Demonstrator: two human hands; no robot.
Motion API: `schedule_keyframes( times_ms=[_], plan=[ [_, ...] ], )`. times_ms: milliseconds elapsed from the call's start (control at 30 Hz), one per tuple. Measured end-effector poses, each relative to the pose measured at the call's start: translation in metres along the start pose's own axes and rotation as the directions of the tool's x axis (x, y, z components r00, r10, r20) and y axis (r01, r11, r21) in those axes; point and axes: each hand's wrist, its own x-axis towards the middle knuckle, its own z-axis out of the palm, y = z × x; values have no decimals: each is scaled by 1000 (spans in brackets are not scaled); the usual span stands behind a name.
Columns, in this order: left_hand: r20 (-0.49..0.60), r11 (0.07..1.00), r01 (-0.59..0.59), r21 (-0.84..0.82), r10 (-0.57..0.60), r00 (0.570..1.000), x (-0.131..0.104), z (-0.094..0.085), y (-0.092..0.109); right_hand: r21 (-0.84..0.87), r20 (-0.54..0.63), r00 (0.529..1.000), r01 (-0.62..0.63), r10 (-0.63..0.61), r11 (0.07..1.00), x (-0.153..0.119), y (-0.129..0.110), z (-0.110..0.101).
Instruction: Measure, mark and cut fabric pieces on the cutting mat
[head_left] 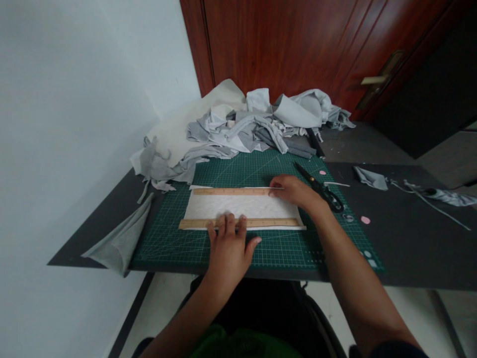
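Note:
A white piece of fabric lies flat on the green cutting mat. One wooden ruler runs along its near edge, and a second wooden ruler along its far edge. My left hand rests with fingers spread, its fingertips pressing on the near ruler. At the right end of the far ruler, my right hand has its fingers bent together on the fabric's far edge, which looks folded up there. The thumb sits by the ruler's end.
Black-handled scissors lie on the mat just beyond my right forearm. Heaped grey and white cloth scraps fill the back of the table. A grey cloth hangs over the left front edge. Pink chalk pieces and a small cloth lie right.

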Motion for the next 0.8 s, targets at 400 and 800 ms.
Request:
schedule_keyframes(
  times_ms=[400,800],
  plan=[
    [-8,1000,-6,-7,6,1000,0,3,0,-32,7,1000,-1,1,1000,0,1,-1],
    [3,1000,-3,10,3,1000,-3,6,3,-31,4,999,-41,41,999,4,6,4]
  ],
)
